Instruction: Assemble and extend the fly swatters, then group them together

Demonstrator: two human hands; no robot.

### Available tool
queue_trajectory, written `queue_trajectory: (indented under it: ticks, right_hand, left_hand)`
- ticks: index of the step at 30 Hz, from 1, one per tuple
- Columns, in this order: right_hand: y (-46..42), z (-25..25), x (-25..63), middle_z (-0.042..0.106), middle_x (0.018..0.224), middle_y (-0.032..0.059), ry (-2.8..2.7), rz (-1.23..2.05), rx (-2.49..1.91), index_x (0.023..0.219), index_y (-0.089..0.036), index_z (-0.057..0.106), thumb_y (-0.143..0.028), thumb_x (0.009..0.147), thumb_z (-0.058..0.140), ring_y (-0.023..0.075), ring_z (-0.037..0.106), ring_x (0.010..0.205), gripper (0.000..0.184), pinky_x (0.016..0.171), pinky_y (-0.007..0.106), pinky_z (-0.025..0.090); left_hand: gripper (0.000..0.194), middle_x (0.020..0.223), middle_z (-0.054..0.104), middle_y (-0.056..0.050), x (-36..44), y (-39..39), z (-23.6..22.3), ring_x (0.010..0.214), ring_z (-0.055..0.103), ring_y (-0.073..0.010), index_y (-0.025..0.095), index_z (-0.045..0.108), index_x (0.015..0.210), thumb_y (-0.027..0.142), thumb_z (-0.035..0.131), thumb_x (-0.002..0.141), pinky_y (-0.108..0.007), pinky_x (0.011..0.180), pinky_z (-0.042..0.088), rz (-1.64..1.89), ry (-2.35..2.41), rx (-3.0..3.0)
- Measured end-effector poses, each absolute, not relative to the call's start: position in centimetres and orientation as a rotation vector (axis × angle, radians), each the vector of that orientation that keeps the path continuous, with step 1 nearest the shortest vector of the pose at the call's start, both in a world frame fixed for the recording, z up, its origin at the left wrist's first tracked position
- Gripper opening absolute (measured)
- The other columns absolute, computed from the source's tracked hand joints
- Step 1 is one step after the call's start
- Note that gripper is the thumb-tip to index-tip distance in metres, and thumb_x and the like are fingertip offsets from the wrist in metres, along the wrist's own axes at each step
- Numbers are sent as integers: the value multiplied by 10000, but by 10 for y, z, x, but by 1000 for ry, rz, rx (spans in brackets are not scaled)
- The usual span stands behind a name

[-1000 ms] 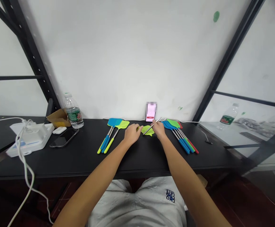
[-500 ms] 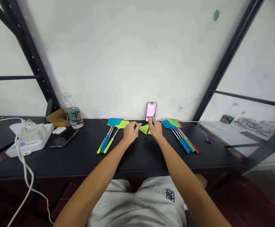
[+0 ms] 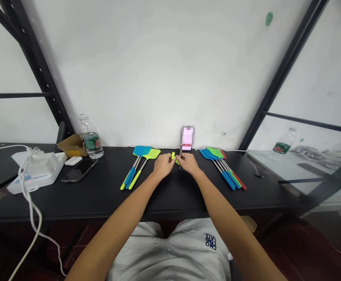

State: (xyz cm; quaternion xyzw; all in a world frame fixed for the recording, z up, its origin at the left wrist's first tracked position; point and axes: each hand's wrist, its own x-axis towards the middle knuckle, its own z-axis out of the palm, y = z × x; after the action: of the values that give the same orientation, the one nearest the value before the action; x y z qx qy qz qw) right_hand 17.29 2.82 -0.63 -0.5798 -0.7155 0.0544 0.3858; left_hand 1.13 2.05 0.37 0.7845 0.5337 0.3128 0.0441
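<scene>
Fingers (image 3: 168, 158) around lime plastic mesh (image 3: 173, 155), steel rod (image 3: 180, 160)

We face a white wall (image 3: 147, 70) marked with a green smudge (image 3: 269, 18) near its top. Black metal shelving posts (image 3: 41, 74) frame the wall on both sides, a black surface (image 3: 94, 199) runs along its foot, a dark floor (image 3: 290, 249) lies below, and a pale shelf (image 3: 290, 171) sits right of the wall.
</scene>
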Motion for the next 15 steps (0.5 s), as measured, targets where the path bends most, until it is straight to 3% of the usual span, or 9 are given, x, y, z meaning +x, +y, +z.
queue_trajectory:
  ticks: [15]
  right_hand:
    - [36, -13, 181, 615, 691, 10, -2005, 225, -1521, 715, -184, 664, -389, 806, 606, 119, 509, 599, 232, 539, 224, 302]
  left_hand:
    - [243, 918, 681, -73, 9, 26, -3, 884, 634, -219, 214, 618, 845, 448, 553, 853, -282, 688, 437, 684, 1812, 2304]
